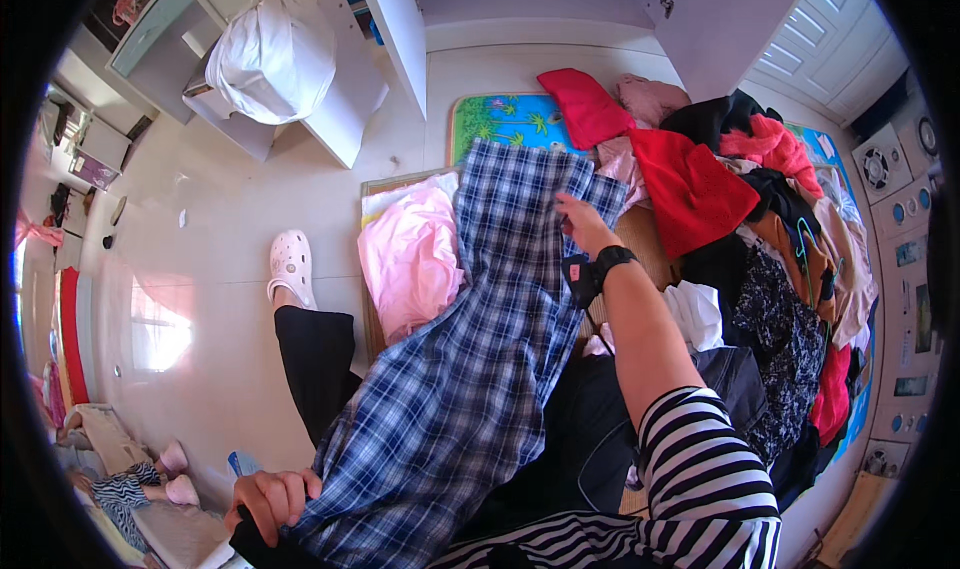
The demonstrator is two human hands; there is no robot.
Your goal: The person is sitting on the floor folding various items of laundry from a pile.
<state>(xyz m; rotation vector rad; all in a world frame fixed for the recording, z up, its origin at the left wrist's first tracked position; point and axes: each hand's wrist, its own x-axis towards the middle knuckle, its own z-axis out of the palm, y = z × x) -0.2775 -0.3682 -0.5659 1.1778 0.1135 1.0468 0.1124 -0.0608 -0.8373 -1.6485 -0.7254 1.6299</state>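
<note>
Blue-and-white plaid trousers (450, 339) stretch from my lap toward the far mat, the two leg ends lying slightly apart at the far side. At the near left my left hand (270, 504) is closed on their edge, fingers curled over the cloth. Farther out, my right hand (588, 224) pinches the right-hand edge near the leg ends; part of its fingers is hidden. A black band with a small device (590, 274) sits on my right wrist. Left of the trousers lies a folded pink garment (412, 264), on top of pale cloth.
A heap of clothes, including a red garment (690, 189) and a black patterned one (780, 314), covers the right side. A colourful mat (510, 119) lies beneath. An open white cabinet (540, 34) stands ahead. A white bag (275, 59) rests on a shelf unit at far left.
</note>
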